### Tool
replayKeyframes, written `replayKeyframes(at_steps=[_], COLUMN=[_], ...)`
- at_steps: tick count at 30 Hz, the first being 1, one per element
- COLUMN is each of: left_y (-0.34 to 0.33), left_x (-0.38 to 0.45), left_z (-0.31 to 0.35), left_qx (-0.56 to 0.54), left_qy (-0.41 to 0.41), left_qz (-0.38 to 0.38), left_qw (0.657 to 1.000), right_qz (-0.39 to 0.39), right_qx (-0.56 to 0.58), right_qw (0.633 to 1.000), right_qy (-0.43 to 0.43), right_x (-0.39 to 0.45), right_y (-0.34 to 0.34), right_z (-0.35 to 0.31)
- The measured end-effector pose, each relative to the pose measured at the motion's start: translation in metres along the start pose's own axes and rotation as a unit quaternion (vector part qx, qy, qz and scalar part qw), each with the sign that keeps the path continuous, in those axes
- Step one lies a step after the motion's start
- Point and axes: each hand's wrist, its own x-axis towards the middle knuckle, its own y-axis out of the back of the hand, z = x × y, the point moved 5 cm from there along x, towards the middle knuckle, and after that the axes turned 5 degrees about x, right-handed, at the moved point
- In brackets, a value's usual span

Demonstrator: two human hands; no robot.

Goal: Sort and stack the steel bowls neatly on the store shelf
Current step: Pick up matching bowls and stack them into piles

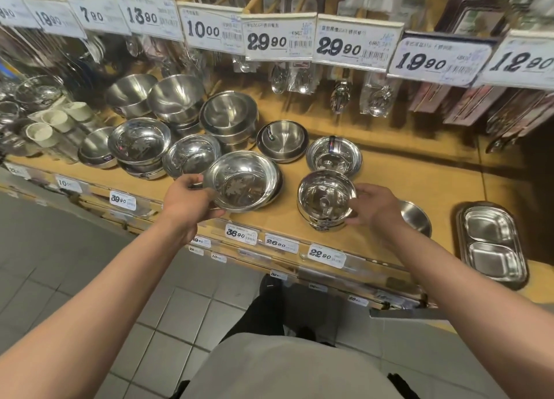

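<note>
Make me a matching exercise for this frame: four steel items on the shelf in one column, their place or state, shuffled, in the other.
Items:
1. wide shallow bowl
2. small deep bowl
3. two-compartment tray
4. dark-rimmed bowl

Places or states:
A. far right on the shelf, untouched
B. in the grip of the left hand at its near rim
C. behind the others, mid-shelf, no hand on it
D. atop a short stack, right hand against its side

Pairs: 1-B, 2-D, 3-A, 4-C
</note>
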Motion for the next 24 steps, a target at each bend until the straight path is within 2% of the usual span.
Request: replayKeyframes(at_steps=[11,15,19,24], left_y=[-0.023,-0.025,-0.026,-0.045], left_x=[0.013,0.019,0.022,0.016], left_z=[0.006,0.011,0.018,0.032], left_qx=[-0.004,-0.008,-0.005,0.009], left_qy=[0.012,0.002,-0.008,-0.021], left_qz=[-0.015,-0.021,-0.020,-0.049], left_qw=[1.000,1.000,1.000,0.999], right_qz=[-0.003,-0.016,0.001,0.017], right_qx=[0.043,0.017,-0.008,0.032], right_qw=[0.999,0.999,0.999,0.999], right_qy=[0.009,0.037,0.036,0.033], right_x=[0.011,0.005,-0.001,-0.016], right_y=[0.002,0.008,0.016,0.034], right_z=[0.016,0.012,0.008,0.000])
